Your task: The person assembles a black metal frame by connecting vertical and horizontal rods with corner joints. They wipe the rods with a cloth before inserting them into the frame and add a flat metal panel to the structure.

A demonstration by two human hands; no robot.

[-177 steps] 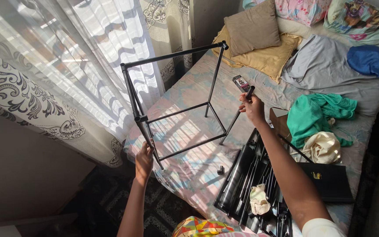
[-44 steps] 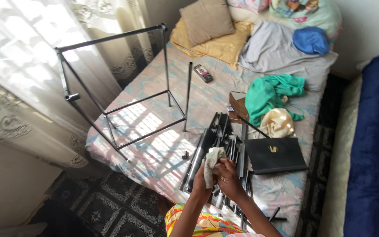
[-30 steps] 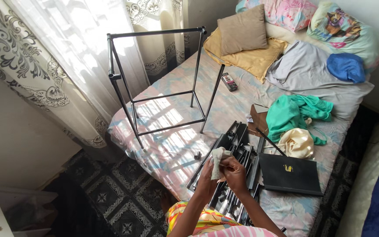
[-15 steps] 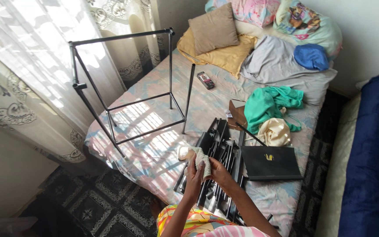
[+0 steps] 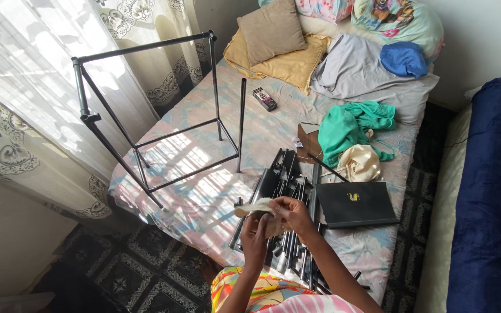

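Observation:
Both my hands hold a small pale cloth pouch (image 5: 254, 207) above the near edge of the bed. My left hand (image 5: 254, 235) grips it from below, and my right hand (image 5: 293, 213) pinches its upper edge. Under my hands lies a pile of black metal tubes (image 5: 287, 179) on the bedspread. A half-built black tube frame (image 5: 146, 110) stands on the bed to the left, by the curtain. A small black connector (image 5: 238, 202) lies next to the pile.
A black flat box (image 5: 355, 203) lies right of the tubes. Behind it sit a green garment (image 5: 352, 127), a cream cloth (image 5: 359, 163) and a brown cardboard box (image 5: 307, 139). Pillows (image 5: 271, 29) crowd the bed's head. A blue mattress (image 5: 491, 191) stands at the right.
Earlier my hands held the frame and a loose tube; now the frame stands alone. In the last second my hands turned the pouch, spreading it flatter.

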